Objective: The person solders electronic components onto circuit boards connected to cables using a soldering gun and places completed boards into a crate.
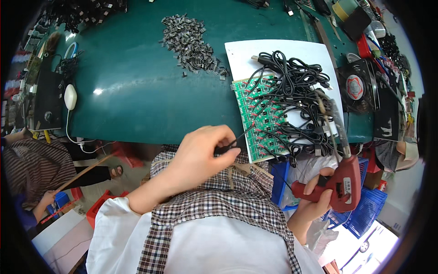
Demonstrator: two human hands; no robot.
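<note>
My left hand [194, 153] is closed at the table's front edge, thumb and fingers pinching a black cable [224, 149]. Its thin end reaches toward a panel of green circuit boards [255, 109], where short black leads with red wires join the boards. In my right hand [317, 203] is a red soldering gun [345, 182], fingers wrapped round its handle and the metal barrel pointing up and away. Its tip end lies over coiled black USB cables [292, 73], which spread across the right side of a white sheet [237, 52] under the panel.
A heap of small metal connectors [187, 43] lies on the green table [123, 77]. At right stands a black fan [358, 86]; at left, a white oval device [70, 97] with a cord. Blue crates [367, 208] stand below right. Another person's hand [45, 199] shows at far left.
</note>
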